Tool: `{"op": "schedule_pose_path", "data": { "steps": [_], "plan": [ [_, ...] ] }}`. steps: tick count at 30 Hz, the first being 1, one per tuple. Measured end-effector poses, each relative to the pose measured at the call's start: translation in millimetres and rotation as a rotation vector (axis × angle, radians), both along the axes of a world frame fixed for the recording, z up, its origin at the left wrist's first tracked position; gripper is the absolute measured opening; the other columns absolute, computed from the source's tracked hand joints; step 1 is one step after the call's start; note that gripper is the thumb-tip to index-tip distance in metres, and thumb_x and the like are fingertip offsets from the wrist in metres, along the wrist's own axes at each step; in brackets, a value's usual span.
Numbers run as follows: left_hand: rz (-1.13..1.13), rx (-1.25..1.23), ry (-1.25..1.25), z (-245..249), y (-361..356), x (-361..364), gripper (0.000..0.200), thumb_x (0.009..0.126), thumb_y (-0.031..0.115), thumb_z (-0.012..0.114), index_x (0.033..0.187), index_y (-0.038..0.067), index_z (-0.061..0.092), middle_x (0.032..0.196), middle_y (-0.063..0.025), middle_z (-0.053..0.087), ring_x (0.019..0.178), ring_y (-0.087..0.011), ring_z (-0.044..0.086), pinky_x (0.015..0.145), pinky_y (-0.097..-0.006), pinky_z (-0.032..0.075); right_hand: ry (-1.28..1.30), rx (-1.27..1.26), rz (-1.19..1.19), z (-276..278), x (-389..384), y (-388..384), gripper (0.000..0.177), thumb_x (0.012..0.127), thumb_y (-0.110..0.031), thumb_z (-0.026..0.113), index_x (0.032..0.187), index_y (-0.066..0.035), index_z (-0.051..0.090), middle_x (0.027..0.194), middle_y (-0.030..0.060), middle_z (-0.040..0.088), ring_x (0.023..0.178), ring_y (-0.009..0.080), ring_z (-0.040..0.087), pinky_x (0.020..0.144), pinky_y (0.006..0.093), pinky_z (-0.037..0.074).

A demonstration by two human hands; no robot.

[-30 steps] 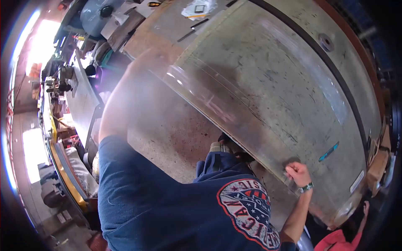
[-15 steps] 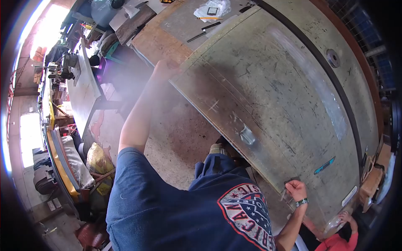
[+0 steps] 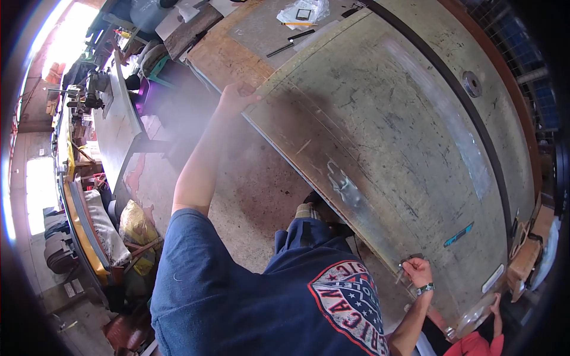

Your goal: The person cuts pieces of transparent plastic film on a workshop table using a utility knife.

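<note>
A large worn board with a dark stained area (image 3: 380, 124) spans the middle and right of the view. My left hand (image 3: 240, 96) is at its upper left corner, the fingers bent over the corner and blurred by haze. My right hand (image 3: 417, 272), with a band on the wrist, is closed at the board's lower edge, by a small metal piece; what its fingers grip is too small to name. A shiny pale patch (image 3: 345, 188) lies on the board near its front edge. A blue-black tool (image 3: 458, 235) rests to the right of my right hand.
A person in red (image 3: 478, 344) reaches an arm toward a clear object at the lower right. A round metal disc (image 3: 472, 83) sits beyond the dark strip. Plastic bags (image 3: 304, 13) and a pencil lie at the top. A metal bench (image 3: 122, 127) stands left.
The shiny patch has changed shape and spread up and left. My left hand shows a little more clearly. The other person's hand at the lower right has moved slightly up and right.
</note>
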State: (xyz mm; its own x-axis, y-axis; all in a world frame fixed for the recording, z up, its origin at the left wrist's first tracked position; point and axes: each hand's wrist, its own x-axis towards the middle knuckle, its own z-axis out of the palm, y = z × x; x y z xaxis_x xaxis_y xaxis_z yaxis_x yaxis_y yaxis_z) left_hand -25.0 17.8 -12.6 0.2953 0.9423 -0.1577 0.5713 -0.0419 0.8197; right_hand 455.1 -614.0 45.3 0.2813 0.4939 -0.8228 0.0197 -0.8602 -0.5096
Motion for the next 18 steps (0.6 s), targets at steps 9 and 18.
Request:
{"op": "schedule_pose_path", "data": {
  "steps": [9,18],
  "plan": [
    [-0.166,-0.077,0.08,-33,54,-41,0.031,0.09,0.02,0.08,0.113,0.001,0.071,0.093,-0.0006,0.066,0.086,-0.0097,0.06,0.079,-0.024,0.048,-0.15,0.211,0.103,-15,10,-19,0.03,0.096,-0.028,0.071,0.075,-0.006,0.064,0.064,0.0006,0.06,0.061,0.011,0.053,0.056,0.0327,0.044],
    [-0.168,-0.135,0.112,-24,65,-36,0.034,0.089,0.023,0.084,0.112,0.001,0.071,0.089,0.0031,0.066,0.077,-0.0065,0.058,0.076,-0.0198,0.046,-0.178,0.026,-0.1,-5,10,-41,0.022,0.091,-0.025,0.077,0.087,-0.004,0.073,0.068,0.0005,0.067,0.061,0.008,0.058,0.056,0.0286,0.045]
  ]
}}
